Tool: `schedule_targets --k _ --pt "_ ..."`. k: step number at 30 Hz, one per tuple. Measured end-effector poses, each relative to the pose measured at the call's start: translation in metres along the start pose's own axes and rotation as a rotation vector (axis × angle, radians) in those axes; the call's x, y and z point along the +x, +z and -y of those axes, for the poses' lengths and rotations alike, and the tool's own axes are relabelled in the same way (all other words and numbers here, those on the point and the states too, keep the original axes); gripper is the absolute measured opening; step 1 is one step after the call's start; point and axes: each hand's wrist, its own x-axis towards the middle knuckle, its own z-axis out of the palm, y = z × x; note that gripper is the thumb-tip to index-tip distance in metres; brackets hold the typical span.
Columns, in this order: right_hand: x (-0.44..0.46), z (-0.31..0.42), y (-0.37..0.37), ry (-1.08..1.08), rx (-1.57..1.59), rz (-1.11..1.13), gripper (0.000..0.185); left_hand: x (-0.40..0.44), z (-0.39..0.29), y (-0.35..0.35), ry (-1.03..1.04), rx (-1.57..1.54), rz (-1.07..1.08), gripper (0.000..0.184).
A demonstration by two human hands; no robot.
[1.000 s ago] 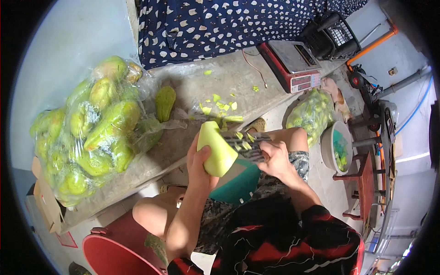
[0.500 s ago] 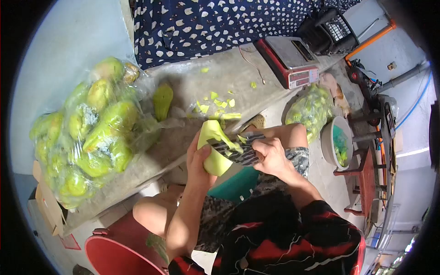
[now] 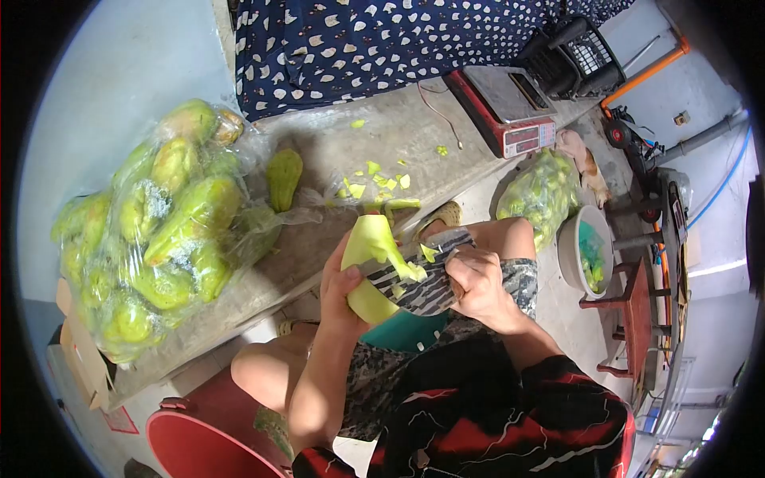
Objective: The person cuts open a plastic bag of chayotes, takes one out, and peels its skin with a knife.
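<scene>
My left hand (image 3: 341, 291) is wrapped round a pale green peeled papaya (image 3: 369, 237), held up over my lap. My right hand (image 3: 480, 288) is closed on the handle of a broad knife (image 3: 418, 288). Its shiny blade, marked with dark and light stripes like reflections, lies against the right side of the papaya. A pale strip of flesh (image 3: 408, 271) curls from the papaya over the blade, and a small chip (image 3: 429, 252) rests near the blade's upper edge. Under the knife, between my legs, is a teal basin (image 3: 410, 333), partly hidden.
A clear bag of green papayas (image 3: 191, 219) and one loose papaya (image 3: 283, 179) lie on the ledge, with scattered chips (image 3: 374, 182) and a red-sided scale (image 3: 510, 119). A red bucket (image 3: 199, 438) stands lower left; a bowl (image 3: 570, 259) and stool (image 3: 629, 319) are right.
The knife blade has turned its flat side more toward me and lies further across the papaya. The curled strip hangs slightly lower. My left hand has stayed almost in place.
</scene>
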Motion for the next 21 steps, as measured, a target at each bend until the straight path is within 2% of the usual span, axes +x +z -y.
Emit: schedule_targets --k 1,2,4,6,10,12,13,15,16,18,21 --pt "-0.002 -0.006 0.005 -0.008 -0.024 -0.028 0.021 -0.001 0.000 0.000 -0.003 0.019 -0.030 0.075" --pt "-0.007 -0.013 0.013 0.188 -0.150 0.098 0.019 -0.003 0.003 -0.002 -0.007 0.018 -0.032 0.075" --pt "-0.005 -0.040 0.023 0.439 -0.176 0.086 0.020 -0.002 0.005 -0.008 -0.087 -0.042 0.007 0.075" --pt "-0.004 -0.042 0.019 0.520 -0.194 0.096 0.020 0.009 0.001 -0.007 -0.041 -0.043 0.008 0.073" --pt "-0.011 -0.035 0.017 0.523 -0.075 0.084 0.019 0.004 0.015 -0.019 -0.050 -0.103 -0.073 0.065" --pt "-0.010 -0.027 0.016 0.546 -0.009 0.098 0.019 0.004 0.016 -0.019 0.009 -0.161 -0.104 0.061" --pt "-0.011 -0.019 0.014 0.496 0.028 0.083 0.020 0.007 0.017 -0.018 0.012 -0.158 -0.101 0.061" --pt "-0.012 -0.012 0.009 0.347 0.108 0.087 0.025 0.008 0.022 -0.017 0.045 -0.177 -0.386 0.061" --pt "-0.011 -0.006 0.009 0.231 0.151 0.030 0.028 0.009 0.022 -0.020 0.040 -0.176 -0.389 0.061" --pt "-0.002 0.004 0.003 0.029 0.163 -0.005 0.025 0.013 0.019 -0.024 -0.045 -0.166 -0.218 0.062" --pt "0.003 0.015 0.000 -0.056 0.145 -0.011 0.023 0.013 0.016 -0.024 -0.054 -0.159 -0.106 0.057"
